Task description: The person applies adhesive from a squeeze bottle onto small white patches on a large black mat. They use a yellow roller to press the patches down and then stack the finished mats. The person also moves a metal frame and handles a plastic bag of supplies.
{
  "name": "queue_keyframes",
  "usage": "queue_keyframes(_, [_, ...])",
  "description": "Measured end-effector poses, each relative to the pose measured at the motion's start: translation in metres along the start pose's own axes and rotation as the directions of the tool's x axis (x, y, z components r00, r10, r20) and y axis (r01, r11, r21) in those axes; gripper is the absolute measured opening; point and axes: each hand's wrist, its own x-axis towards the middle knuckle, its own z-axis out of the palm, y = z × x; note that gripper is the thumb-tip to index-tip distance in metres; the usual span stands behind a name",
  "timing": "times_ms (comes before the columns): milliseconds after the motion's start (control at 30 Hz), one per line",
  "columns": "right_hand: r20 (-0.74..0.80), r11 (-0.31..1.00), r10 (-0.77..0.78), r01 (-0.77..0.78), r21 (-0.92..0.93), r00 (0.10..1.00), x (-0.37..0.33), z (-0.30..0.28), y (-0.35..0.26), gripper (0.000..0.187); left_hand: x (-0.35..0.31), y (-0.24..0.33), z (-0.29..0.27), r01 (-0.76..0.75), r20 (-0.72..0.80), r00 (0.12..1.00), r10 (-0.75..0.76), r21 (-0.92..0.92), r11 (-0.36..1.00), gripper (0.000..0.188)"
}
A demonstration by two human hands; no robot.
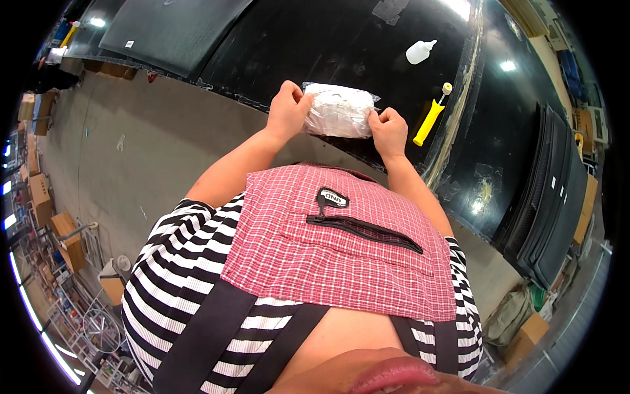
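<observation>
Between my two hands is a white bundle in clear plastic wrapping (340, 110), held at the near edge of the black table. My left hand (289, 111) pinches its left side, thumb on top. At the opposite side my right hand (388, 130) grips the loose plastic with fingers curled. What exactly is inside the wrapping I cannot make out. Right of the bundle lies a small roller with a yellow handle (429, 123). Farther back on the table, a white squeeze bottle with a pointed nozzle (419, 52) lies on its side.
A dark flat sheet (167, 36) covers the table's far left. Several black panels (545, 197) are stacked on the right. A raised seam (463, 79) crosses the black tabletop (275, 59). Cardboard boxes (68, 240) stand at left, beyond the grey floor (157, 131).
</observation>
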Motion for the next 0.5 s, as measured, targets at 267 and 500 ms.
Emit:
queue_keyframes(267, [-0.044,0.947,-0.294,0.285,-0.148,0.955,-0.001,-0.019,-0.028,0.035,0.005,0.021,-0.015,-0.256,-0.046,0.958,0.282,0.295,0.921,0.023])
queue_keyframes(500, [0.355,0.648,-0.600,0.696,-0.310,0.717,-0.024,0.010,-0.039,0.079,-0.010,0.016,0.019,-0.546,0.356,0.837,0.415,0.504,0.669,0.067])
